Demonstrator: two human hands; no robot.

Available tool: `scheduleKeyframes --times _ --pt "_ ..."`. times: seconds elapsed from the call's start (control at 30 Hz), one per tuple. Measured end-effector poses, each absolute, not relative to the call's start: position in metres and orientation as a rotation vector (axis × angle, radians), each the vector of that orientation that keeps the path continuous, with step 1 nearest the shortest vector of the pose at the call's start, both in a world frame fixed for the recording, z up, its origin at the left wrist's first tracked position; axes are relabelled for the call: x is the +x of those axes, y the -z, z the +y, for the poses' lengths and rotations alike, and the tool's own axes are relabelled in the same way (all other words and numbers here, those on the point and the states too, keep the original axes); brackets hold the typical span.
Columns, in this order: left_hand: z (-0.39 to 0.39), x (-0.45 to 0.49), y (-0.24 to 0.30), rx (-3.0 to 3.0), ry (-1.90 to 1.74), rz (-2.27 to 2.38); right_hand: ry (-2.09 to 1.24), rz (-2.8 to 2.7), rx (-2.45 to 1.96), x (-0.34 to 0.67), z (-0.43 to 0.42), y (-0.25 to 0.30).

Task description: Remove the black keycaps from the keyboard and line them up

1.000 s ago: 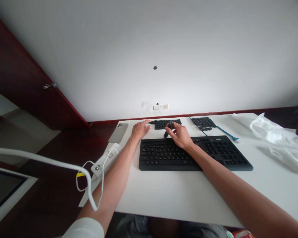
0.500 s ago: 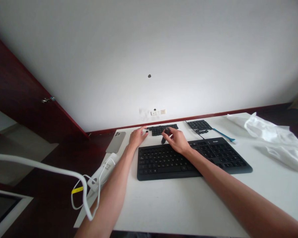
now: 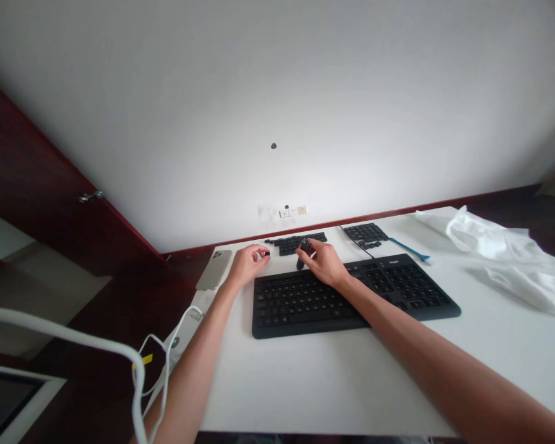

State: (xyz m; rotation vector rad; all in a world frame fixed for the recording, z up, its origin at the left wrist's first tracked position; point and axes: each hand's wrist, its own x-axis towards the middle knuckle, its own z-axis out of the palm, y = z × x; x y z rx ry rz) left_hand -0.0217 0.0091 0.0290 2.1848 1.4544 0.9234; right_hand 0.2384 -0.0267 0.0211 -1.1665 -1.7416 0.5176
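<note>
My left hand point(image 3: 248, 265) is closed, with thumb and forefinger pinched on a small black keycap point(image 3: 267, 253). It is over the white tabletop, just past the top left corner of the black keyboard point(image 3: 305, 318). My right hand point(image 3: 322, 262) is wrapped round a short black cylindrical tool point(image 3: 300, 264); its exact kind cannot be made out. That hand is above the keyboard's back edge, and its forearm crosses the keys. Rows of loose black keycaps point(image 3: 289, 246) lie beyond both hands. Another group of keycaps point(image 3: 366, 233) sits farther right.
At the table's left edge lie a phone point(image 3: 215, 270) and a white power strip point(image 3: 185, 330) with white cables. A blue brush point(image 3: 409, 248) is behind the keyboard. Crumpled white plastic point(image 3: 499, 246) covers the right side. The wall point(image 3: 277, 92) rises behind the table.
My left hand has closed on the loose keycap, picked it up from the table and drawn slightly left and nearer. My right hand keeps its hold on the black tool. The view has shifted slightly.
</note>
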Motion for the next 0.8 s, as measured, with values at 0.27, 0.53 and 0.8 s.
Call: scheduleKeyframes --times 0.27,0.53,0.8 --pt "-0.028 -0.044 -0.049 2.091 -0.571 1.347 -0.489 -1.757 -1.199 0.239 -0.028 -0.021" --pt "-0.034 -0.049 -0.065 2.108 -0.304 1.273 -0.517 -1.753 -1.214 0.237 -0.027 -0.022" --pt "-0.037 -0.047 -0.067 2.139 -0.179 1.284 -0.495 -1.748 -1.223 0.238 -0.029 -0.024"
